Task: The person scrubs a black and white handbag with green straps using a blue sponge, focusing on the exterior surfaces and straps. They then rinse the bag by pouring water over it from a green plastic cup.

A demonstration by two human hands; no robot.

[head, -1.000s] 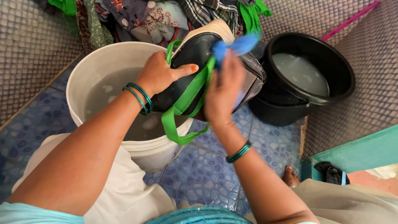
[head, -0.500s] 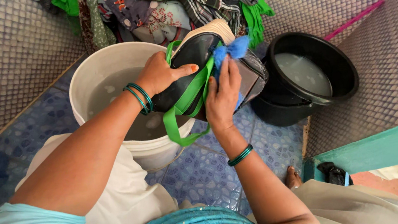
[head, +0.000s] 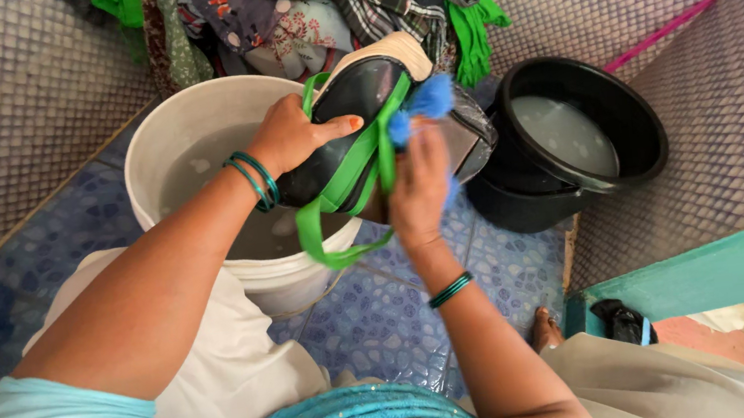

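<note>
Now left hand (head: 292,136) grips black bag (head: 351,112); right hand (head: 418,184) scrubs, blue brush (head: 424,108).

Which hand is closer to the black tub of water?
Right. The right hand scrubs beside the black tub; the left hand is farther off, over the white bucket.

A black bag (head: 354,136) with green straps (head: 351,176) is hanging tilted above the white bucket, a blurred blue brush (head: 421,108) pressing against its side.
</note>
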